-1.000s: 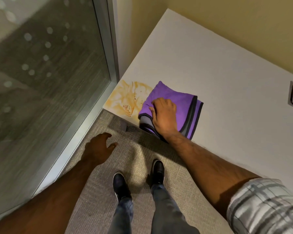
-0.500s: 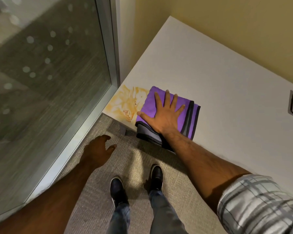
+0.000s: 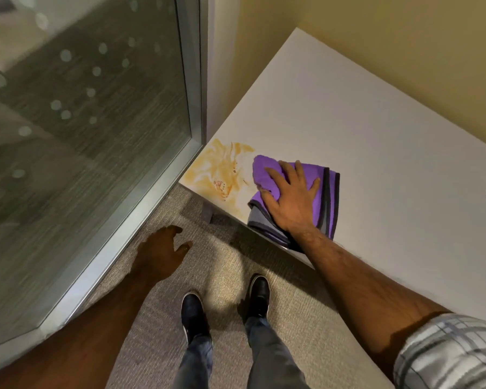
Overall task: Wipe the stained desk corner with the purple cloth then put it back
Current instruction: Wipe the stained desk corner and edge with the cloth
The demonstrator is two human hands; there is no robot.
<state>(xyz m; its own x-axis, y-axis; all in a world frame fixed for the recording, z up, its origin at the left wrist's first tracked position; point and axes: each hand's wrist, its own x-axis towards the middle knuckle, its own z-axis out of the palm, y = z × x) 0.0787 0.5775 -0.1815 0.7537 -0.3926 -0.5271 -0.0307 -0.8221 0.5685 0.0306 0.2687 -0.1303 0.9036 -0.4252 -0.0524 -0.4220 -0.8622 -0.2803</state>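
The right hand [image 3: 291, 200] lies flat, fingers spread, pressing the folded cloth [image 3: 298, 192] on the desk [image 3: 376, 153] just beside the stain [image 3: 222, 172], likely poised to sweep. The left hand [image 3: 159, 255] hangs loosely open, empty.

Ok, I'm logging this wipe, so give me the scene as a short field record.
cloth: purple cloth, folded, on the desk near its front edge
stain: orange stain on the desk corner, unwiped, beside the cloth
right hand: right hand flat on the cloth, pressing it
left hand: left hand empty, open, over the carpet
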